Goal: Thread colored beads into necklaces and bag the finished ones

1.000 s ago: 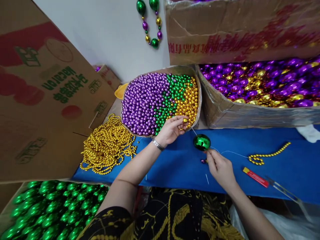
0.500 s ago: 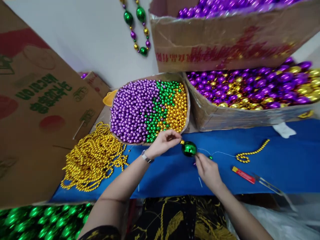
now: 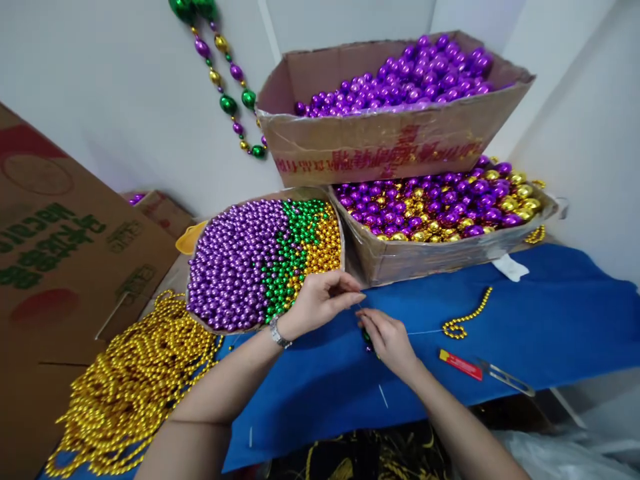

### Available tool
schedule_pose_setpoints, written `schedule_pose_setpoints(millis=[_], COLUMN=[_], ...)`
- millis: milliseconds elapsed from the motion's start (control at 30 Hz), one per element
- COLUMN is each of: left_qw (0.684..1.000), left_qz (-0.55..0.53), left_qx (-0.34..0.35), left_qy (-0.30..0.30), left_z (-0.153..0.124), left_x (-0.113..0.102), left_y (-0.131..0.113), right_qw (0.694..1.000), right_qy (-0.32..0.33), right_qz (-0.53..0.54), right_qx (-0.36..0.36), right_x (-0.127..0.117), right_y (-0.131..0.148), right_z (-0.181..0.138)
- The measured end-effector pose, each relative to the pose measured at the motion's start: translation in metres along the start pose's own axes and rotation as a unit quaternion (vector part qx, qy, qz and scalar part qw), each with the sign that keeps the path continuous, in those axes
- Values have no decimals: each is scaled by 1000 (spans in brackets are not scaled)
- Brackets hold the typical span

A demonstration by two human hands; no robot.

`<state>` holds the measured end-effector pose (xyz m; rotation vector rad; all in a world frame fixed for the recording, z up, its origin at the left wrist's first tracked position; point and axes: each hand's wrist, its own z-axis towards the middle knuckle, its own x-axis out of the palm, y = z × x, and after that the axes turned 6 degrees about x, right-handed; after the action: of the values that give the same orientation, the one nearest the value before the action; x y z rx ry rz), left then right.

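Note:
My left hand [image 3: 325, 303], with a watch on its wrist, is pinched at the front edge of the bead tray. A thin string [image 3: 357, 308] shows faintly between its fingertips and my right hand [image 3: 389, 339]. My right hand is closed on the string just below and to the right. Partly hidden beside its fingers are a dark green bead [image 3: 367, 336] and a small purple bead [image 3: 369, 349]. From there the string runs right to a short strand of gold beads [image 3: 465, 320] on the blue cloth [image 3: 320, 393].
A cardboard tray [image 3: 342, 248] holds small purple, green and gold beads. Boxes of larger beads [image 3: 430, 257] [image 3: 370, 143] stand behind. Gold bead strands [image 3: 125, 373] pile at left, beside a tall carton [image 3: 45, 267]. Thread snips [image 3: 505, 379] and a red-yellow piece [image 3: 461, 365] lie right. A necklace [image 3: 229, 105] hangs on the wall.
The view has shifted, showing more of the back boxes. My hands have come closer together. The large green bead that was plain between them is now mostly hidden by my right hand.

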<state>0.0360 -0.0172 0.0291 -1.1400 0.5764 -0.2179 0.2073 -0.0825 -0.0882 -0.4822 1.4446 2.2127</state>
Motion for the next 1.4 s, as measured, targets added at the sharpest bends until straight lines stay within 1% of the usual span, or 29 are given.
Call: schedule_pose_setpoints(millis=[67, 133, 167, 200, 233, 267, 300, 333, 367, 400, 433, 467, 533, 567, 600, 633, 700, 767, 867, 933, 1000, 1067, 1167, 1267, 1400], left_qw=[997, 995, 992, 981, 961, 937, 911, 887, 869, 863, 870, 889, 946, 971, 986, 992, 980, 955, 909, 888, 882, 876, 851, 828, 829], left_qz=[-29, 4, 56, 134, 221, 302, 369, 418, 447, 455, 441, 402, 252, 152, 48, -48, -192, -283, -353, -366, -367, -372, -402, -426, -419], left_qx=[2, 43, 79, 119, 145, 148, 133, 108, 85, 74, 78, 94, 124, 119, 95, 59, -16, -80, -155, -188, -198, -194, -194, -188, -171], left_qy=[68, 95, 87, 72, 75, 96, 129, 164, 193, 207, 208, 198, 163, 144, 125, 102, 39, -37, -158, -204, -220, -236, -277, -313, -329], left_z=[31, 73, 98, 125, 151, 175, 197, 215, 228, 235, 236, 230, 204, 184, 161, 137, 90, 50, 9, -8, -20, -28, -32, -34, -35], left_x=[-1, 1, 3, 6, 11, 16, 22, 27, 30, 32, 31, 28, 15, 7, -1, -9, -18, -22, -19, -16, -13, -10, -7, -6, -7], left_y=[-7, -7, -5, -1, 4, 10, 16, 21, 25, 28, 29, 28, 22, 19, 16, 13, 14, 22, 40, 49, 54, 55, 55, 56, 58], right_qw=[998, 995, 995, 995, 996, 996, 997, 997, 997, 997, 997, 997, 996, 996, 996, 996, 996, 997, 999, 998, 996, 994, 990, 988, 989], right_qy=[-14, -38, -48, -56, -59, -60, -59, -56, -52, -48, -45, -42, -42, -46, -54, -63, -75, -69, -44, -31, -15, -7, -8, -6, 2], right_qz=[38, 48, 46, 42, 37, 32, 28, 24, 22, 23, 28, 36, 52, 52, 45, 33, 4, -15, -28, -37, -55, -80, -108, -123, -120], right_qx=[40, 75, 79, 73, 62, 50, 44, 43, 48, 53, 56, 57, 52, 51, 52, 55, 56, 44, 1, -33, -62, -80, -95, -91, -84], right_x=[-1, -3, -4, -4, -4, -4, -3, -3, -4, -5, -7, -10, -16, -20, -23, -27, -31, -31, -24, -17, -10, -4, 0, 1, 0], right_y=[-4, -9, -11, -12, -11, -11, -10, -9, -7, -7, -6, -6, -6, -6, -5, -4, 0, 3, 5, 4, 2, 1, 0, 0, 2], right_z=[5, 5, 5, 3, 2, 1, 0, -1, -3, -4, -6, -7, -9, -10, -11, -11, -11, -10, -10, -13, -17, -20, -23, -24, -25])
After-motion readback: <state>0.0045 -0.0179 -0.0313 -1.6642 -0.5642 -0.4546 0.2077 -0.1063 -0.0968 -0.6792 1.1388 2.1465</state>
